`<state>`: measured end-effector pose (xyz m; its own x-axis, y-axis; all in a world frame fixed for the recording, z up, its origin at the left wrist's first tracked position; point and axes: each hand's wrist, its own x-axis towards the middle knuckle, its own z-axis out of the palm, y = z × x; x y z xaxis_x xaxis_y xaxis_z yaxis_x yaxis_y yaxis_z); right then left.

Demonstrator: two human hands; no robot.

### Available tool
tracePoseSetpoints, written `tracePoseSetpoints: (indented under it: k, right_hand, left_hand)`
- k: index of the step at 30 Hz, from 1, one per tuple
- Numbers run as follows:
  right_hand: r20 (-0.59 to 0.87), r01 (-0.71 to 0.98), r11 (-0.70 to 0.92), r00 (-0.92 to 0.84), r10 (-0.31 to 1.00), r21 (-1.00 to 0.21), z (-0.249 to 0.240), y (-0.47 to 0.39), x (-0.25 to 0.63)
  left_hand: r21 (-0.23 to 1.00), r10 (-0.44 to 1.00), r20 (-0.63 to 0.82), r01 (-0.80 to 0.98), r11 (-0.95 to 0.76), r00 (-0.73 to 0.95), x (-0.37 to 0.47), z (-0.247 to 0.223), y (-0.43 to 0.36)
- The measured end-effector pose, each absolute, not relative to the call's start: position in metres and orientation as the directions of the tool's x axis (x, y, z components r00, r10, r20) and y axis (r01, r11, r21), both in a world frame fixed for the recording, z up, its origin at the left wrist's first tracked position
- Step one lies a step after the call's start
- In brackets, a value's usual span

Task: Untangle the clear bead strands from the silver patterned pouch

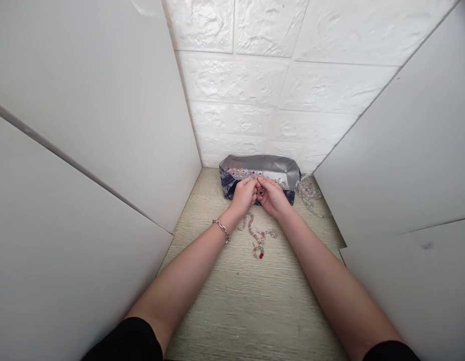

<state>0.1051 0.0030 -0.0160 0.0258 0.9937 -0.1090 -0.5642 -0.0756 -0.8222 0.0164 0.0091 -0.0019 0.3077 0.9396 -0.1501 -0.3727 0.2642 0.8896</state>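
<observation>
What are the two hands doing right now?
Left hand: closed; anything pinched is too small to tell.
Right hand: fingertips closed; anything held can't be told.

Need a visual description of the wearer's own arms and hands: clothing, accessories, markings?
Black sleeves ending around the elbows, forearms bare. Left hand: no glove, silver-coloured chain-link bracelet at the wrist. Right hand: no glove, bare wrist; a small dark spot by its fingers could be a ring, unclear.

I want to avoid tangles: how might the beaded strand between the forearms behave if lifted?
The beaded strand would probably hang limp, as it lies in loose bends on the floorlike surface. Its beads are small, so it is likely light. The curled near end might snag on itself.
</observation>
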Motion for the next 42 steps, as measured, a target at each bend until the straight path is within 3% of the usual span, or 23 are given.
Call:
tracePoseSetpoints:
  k: [14, 42]
  right_hand:
    - [-0.115, -0.59, -0.075, 0.03, 0.993, -0.804, -0.0154, 0.0046, 0.1048]
    - [-0.118, -0.624, -0.118, -0.042, 0.992, -0.772, -0.0173, 0.0042, 0.1085]
  left_hand:
    - [0.918, 0.945, -0.114, -0.331, 0.218, 0.308, 0.0164, -0.0037, 0.0101]
    - [0.862, 0.918, -0.166, -0.399, 0.312, 0.36, 0.0155, -0.0002, 0.0078]
